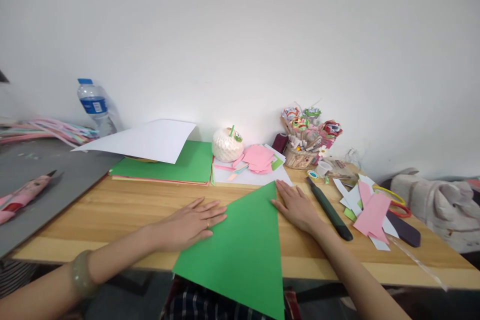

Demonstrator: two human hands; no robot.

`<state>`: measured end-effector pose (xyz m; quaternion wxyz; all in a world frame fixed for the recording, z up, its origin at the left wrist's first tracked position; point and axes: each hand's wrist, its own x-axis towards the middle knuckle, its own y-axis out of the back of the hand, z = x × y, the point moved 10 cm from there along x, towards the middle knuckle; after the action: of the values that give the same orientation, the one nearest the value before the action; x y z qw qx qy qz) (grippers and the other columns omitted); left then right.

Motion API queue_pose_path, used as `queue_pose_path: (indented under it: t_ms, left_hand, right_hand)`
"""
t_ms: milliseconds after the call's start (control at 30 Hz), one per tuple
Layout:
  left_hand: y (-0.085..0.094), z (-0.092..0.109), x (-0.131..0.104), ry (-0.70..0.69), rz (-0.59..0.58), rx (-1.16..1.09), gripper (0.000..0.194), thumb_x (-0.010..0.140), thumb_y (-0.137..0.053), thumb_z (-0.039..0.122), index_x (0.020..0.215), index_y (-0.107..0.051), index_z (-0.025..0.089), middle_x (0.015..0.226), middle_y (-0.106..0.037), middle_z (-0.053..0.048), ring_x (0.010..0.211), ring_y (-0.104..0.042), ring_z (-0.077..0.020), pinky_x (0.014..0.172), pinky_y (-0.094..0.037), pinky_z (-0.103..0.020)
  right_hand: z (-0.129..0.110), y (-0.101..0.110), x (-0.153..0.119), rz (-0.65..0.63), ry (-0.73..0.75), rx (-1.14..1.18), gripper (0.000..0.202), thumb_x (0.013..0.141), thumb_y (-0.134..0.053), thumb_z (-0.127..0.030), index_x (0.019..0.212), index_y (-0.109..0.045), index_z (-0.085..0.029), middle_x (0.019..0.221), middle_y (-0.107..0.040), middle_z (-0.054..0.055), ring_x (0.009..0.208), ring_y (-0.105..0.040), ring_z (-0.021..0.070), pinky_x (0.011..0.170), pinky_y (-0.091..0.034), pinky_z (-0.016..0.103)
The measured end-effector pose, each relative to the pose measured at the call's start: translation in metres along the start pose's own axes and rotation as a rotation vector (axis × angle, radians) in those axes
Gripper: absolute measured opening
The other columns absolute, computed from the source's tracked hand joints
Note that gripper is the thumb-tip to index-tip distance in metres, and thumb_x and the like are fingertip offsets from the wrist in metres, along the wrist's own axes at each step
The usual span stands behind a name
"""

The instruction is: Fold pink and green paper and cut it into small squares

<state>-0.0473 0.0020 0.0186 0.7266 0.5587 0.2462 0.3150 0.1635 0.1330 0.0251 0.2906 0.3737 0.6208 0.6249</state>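
A green sheet of paper lies at an angle on the wooden table, its lower part reaching past the front edge. My left hand rests flat with fingers spread, the fingertips on the sheet's left edge. On the other side, my right hand lies with its fingers apart at the sheet's top right corner. To its right is a dark green cutter-like tool. Neither hand is closed round anything.
Behind are a green paper stack under a white sheet, a white ornament and a basket of paper flowers. Paper scraps and scissors lie right; a bottle stands left.
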Motion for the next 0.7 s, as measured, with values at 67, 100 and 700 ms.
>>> queue_pose_path:
  t_ms: [67, 100, 700]
  left_hand:
    - [0.0, -0.003, -0.013, 0.025, -0.004, -0.006, 0.046, 0.097, -0.029, 0.038, 0.141, -0.018, 0.035, 0.147, -0.025, 0.002, 0.137, -0.014, -0.0193, 0.11, -0.008, -0.044]
    - [-0.001, -0.005, -0.019, 0.044, -0.007, -0.006, 0.046, 0.096, -0.03, 0.039, 0.14, -0.019, 0.035, 0.146, -0.025, 0.002, 0.137, -0.014, -0.0202, 0.109, -0.008, -0.047]
    - [0.0, 0.003, -0.016, 0.072, 0.096, 0.066, 0.049, 0.096, -0.033, 0.036, 0.142, -0.018, 0.028, 0.146, -0.026, -0.003, 0.136, -0.015, -0.0206, 0.11, -0.008, -0.047]
  right_hand:
    - [0.003, 0.002, 0.0, 0.022, -0.012, -0.009, 0.069, 0.088, -0.026, -0.059, 0.137, -0.032, -0.01, 0.14, -0.036, 0.018, 0.13, -0.03, 0.026, 0.105, -0.019, 0.052]
    - [0.002, 0.005, -0.001, 0.038, -0.018, -0.013, 0.069, 0.088, -0.027, -0.058, 0.137, -0.032, -0.009, 0.139, -0.036, 0.019, 0.131, -0.029, 0.0271, 0.105, -0.018, 0.053]
    - [-0.083, -0.011, -0.121, -0.132, 0.375, 0.079, 0.091, 0.065, -0.064, -0.027, 0.143, -0.018, -0.02, 0.146, -0.02, 0.011, 0.132, -0.022, 0.029, 0.103, -0.029, 0.05]
